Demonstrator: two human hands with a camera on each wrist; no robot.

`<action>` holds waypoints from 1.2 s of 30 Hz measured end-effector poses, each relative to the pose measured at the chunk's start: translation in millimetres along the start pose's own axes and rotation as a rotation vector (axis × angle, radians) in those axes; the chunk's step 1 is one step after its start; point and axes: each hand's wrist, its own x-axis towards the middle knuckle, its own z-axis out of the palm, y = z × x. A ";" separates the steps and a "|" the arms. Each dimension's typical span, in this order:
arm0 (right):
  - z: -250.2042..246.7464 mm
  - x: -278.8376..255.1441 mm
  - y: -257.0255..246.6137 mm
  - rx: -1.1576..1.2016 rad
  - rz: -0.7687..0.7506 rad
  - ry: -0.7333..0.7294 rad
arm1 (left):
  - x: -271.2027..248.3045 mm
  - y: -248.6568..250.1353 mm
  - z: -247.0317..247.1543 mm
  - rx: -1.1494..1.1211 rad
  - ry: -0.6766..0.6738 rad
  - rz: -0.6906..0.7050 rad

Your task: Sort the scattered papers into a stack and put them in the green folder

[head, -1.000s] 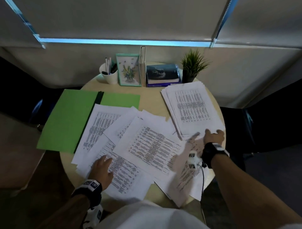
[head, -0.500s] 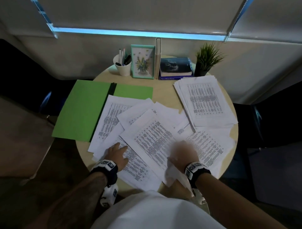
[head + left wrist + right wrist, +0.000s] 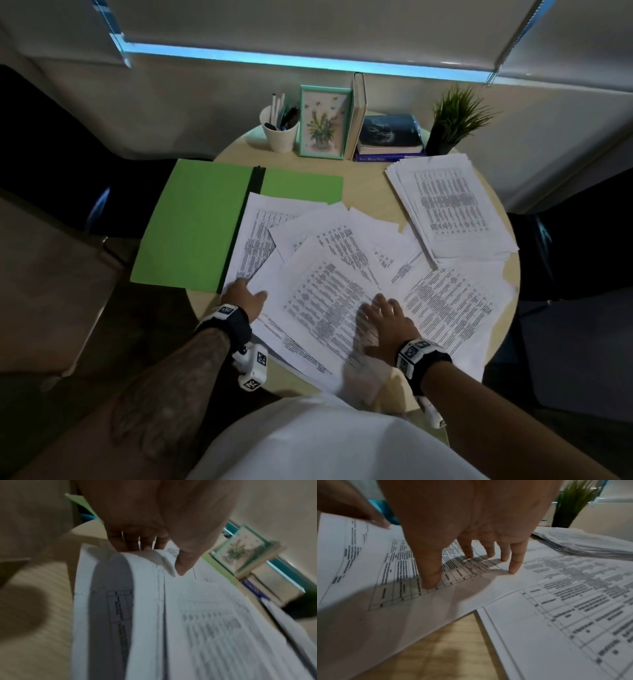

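Right hand (image 3: 388, 325) flat on scattered papers (image 3: 325, 298)

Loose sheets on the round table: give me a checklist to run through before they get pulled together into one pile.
1. Left hand has a hold: ok, it pinches the edge of the loose sheets, thumb on top in the left wrist view.
2. Right hand steadies the sheets: ok, fingers straight, tips pressing the paper.
3. Green folder open: ok, lying flat.
4. Folder free to take the stack: not ok, sheets overlap its right half.
5. Sheets clear of the table edge: not ok, some overhang the near side.
6. Finished stack squared: not ok, its edges are fanned.
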 end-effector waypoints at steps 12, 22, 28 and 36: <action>-43.3 29.1 -29.5 0.366 0.148 0.189 | 10.3 -2.6 -18.9 -0.140 -0.092 0.202; -119.0 80.3 -30.9 0.754 0.279 0.355 | 18.1 -15.1 -47.9 -0.258 -0.096 0.230; -124.6 64.5 -27.3 0.497 0.286 0.318 | 26.0 -8.3 -59.5 -0.269 -0.127 0.231; -103.6 52.8 -62.2 0.549 0.092 0.160 | 20.5 16.0 -60.6 -0.272 -0.148 0.306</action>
